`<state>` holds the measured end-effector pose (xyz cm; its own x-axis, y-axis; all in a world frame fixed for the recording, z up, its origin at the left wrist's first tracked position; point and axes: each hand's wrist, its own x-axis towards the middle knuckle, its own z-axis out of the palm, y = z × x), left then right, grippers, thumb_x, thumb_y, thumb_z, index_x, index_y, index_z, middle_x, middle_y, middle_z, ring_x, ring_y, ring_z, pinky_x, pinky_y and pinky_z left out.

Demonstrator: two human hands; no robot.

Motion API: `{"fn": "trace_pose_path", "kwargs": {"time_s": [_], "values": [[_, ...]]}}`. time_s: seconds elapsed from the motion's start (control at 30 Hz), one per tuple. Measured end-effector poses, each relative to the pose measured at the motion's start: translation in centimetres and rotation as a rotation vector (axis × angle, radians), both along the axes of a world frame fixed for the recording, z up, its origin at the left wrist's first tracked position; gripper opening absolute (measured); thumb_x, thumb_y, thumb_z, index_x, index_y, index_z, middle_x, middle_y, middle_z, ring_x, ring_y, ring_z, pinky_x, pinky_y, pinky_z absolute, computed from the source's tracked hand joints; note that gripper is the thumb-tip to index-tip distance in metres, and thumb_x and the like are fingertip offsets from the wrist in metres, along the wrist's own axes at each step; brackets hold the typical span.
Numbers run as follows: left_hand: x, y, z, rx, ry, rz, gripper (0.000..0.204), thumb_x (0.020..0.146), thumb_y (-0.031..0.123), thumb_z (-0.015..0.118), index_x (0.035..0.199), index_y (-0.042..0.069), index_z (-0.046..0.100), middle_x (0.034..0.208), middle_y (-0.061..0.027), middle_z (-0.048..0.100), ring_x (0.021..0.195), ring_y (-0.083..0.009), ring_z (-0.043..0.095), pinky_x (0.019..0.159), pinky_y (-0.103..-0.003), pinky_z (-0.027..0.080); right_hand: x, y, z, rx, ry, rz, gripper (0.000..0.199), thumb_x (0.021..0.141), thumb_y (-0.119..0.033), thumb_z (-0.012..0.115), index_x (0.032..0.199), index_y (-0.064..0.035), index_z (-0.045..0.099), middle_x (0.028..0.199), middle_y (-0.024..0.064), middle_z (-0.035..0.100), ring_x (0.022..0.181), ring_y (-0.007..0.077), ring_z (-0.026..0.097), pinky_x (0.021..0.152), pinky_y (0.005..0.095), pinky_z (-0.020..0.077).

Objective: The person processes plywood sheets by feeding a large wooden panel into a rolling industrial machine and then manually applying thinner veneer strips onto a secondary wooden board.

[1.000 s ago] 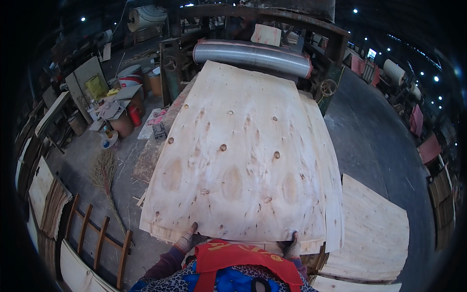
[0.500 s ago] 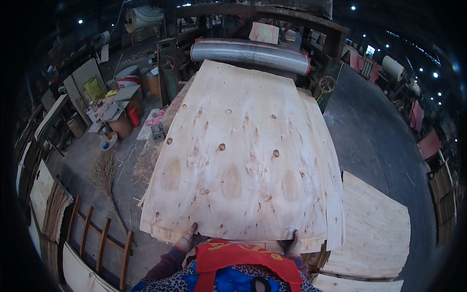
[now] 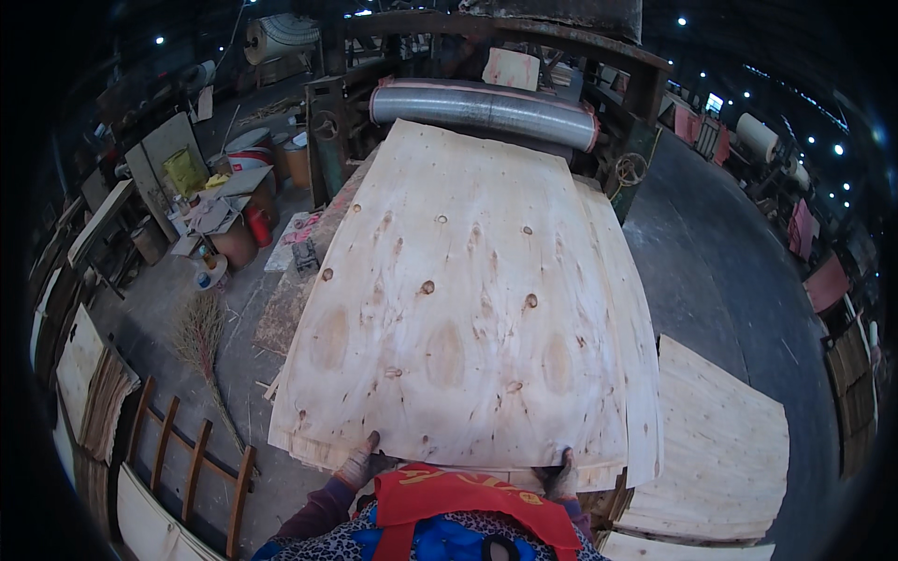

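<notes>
While the big wood sheet (image 3: 458, 304) lies across the centre, with a lower pile of wood (image 3: 702, 453) at 4 o'clock and the metal roller (image 3: 482, 115) near its far edge at 12 o'clock, almost nothing has changed over the last second beyond a slight shift of the whole view. The person's left hand (image 3: 355, 466) at 7 o'clock and right hand (image 3: 563, 481) at 5 o'clock remain at the sheet's near edge, thumbs on top and fingers hidden, so how tightly they close cannot be told; such stillness suggests steadying rather than pushing.
</notes>
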<state>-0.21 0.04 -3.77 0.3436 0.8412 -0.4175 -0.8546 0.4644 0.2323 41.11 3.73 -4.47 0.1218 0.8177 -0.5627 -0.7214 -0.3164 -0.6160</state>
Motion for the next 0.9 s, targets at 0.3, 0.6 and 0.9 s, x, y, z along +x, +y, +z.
{"fn": "trace_pose_path", "kwargs": {"time_s": [0.3, 0.6, 0.9], "values": [[0.6, 0.2, 2.9, -0.011, 0.016, 0.035, 0.063, 0.083, 0.023, 0.059, 0.131, 0.003, 0.024, 0.133, -0.0159, 0.031, 0.123, -0.0292, 0.029, 0.104, -0.041, 0.024, 0.3, -0.1, 0.2, 0.035, -0.011, 0.031, 0.056, 0.080, -0.049, 0.046, 0.126, -0.0180, 0.038, 0.120, 0.0058, 0.047, 0.106, 0.0291, 0.047, 0.078, 0.0491, 0.0439], [1.0, -0.4, 5.7, -0.038, 0.172, 0.053, 0.067, 0.084, 0.027, 0.058, 0.132, 0.001, 0.020, 0.134, -0.0180, 0.029, 0.125, -0.0302, 0.026, 0.104, -0.039, 0.024, -0.2, -0.4, 0.0, 0.094, -0.256, 0.108, 0.068, 0.076, -0.055, 0.050, 0.128, -0.0151, 0.035, 0.126, 0.0089, 0.042, 0.114, 0.0317, 0.042, 0.089, 0.0517, 0.0379], [0.9, -1.1, 7.1, -0.117, 0.500, -0.001, 0.059, 0.081, 0.042, 0.057, 0.111, -0.007, 0.046, 0.100, -0.0219, 0.058, 0.088, -0.0280, 0.060, 0.080, -0.033, 0.049, 2.4, 0.3, -2.4, -0.175, 0.283, -0.090, 0.038, 0.071, -0.033, 0.068, 0.102, -0.0146, 0.055, 0.099, 0.0000, 0.059, 0.091, 0.0153, 0.055, 0.080, 0.0455, 0.0434]]}}
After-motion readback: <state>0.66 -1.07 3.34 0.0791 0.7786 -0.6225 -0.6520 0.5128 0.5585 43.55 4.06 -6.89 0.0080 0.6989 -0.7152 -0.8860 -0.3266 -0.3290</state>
